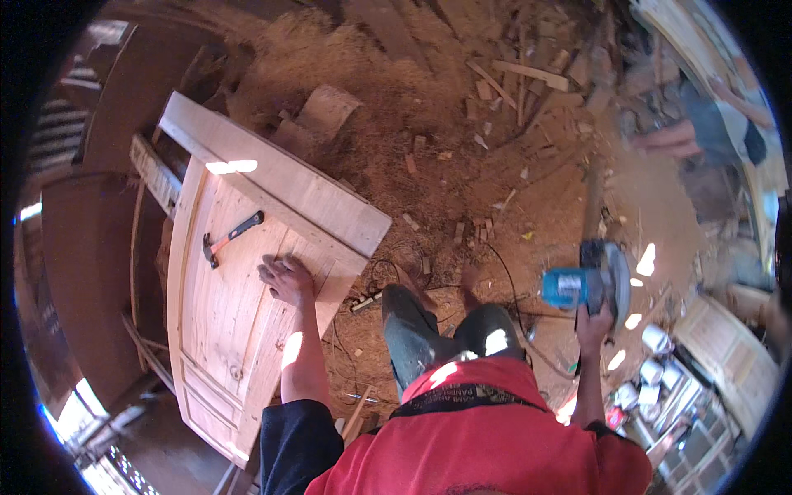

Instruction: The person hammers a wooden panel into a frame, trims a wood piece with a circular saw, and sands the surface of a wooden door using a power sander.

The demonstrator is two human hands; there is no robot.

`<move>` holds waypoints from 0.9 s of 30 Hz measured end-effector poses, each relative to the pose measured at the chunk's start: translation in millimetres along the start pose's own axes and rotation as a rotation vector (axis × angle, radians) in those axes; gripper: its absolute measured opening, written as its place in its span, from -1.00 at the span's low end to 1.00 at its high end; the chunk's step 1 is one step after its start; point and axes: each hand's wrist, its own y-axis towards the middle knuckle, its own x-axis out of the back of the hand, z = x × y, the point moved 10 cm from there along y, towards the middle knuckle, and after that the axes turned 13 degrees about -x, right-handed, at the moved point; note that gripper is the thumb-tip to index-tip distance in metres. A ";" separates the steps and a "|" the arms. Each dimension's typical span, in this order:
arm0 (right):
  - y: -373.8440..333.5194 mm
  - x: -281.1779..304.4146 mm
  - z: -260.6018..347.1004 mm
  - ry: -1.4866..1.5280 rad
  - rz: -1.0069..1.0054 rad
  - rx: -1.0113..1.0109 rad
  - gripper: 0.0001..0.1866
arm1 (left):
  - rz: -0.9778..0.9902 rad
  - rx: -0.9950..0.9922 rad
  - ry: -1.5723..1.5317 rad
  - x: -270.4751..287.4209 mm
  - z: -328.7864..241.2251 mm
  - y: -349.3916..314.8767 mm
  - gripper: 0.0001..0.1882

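Toward nine o'clock, touching a wooden panel [216, 301]; toward three, holding a power tool [568, 288] well apart from it.
Resting the left hand [287, 279] palm down with a flattened grip, clasping nothing, perhaps to steady the panel or take some weight; wrapping the right hand's [596, 323] grip around the tool's near end, likely to bear it out sideways. At nine o'clock, with a hammer [238, 232] laid flat on the panel, probably for easy reach; at ten, with a long board [285, 180] along the panel's edge.

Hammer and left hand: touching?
Apart. The head view shows bare panel between the hammer and the fingertips of the left hand.
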 end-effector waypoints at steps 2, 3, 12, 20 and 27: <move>1.6 -8.8 -30.7 -0.105 -0.032 -0.063 -0.51 | 0.045 0.048 -0.009 4.1 1.0 -3.3 -0.56; 3.1 -27.3 -40.7 -0.141 0.050 -0.160 -0.53 | 0.097 0.066 -0.031 -3.5 2.2 -5.2 -0.52; 98.5 -378.3 -77.6 -0.230 0.495 -0.040 -0.31 | -0.019 -0.093 -0.138 -51.6 102.5 -18.2 -0.47; 172.6 -710.5 -50.5 -0.598 0.566 0.435 -0.21 | -0.019 -0.141 -0.395 -44.7 179.3 -5.5 -0.45; 165.1 -843.8 -31.6 -0.725 0.193 0.699 -0.62 | -0.041 -0.384 -0.077 -35.1 97.1 -34.7 -0.39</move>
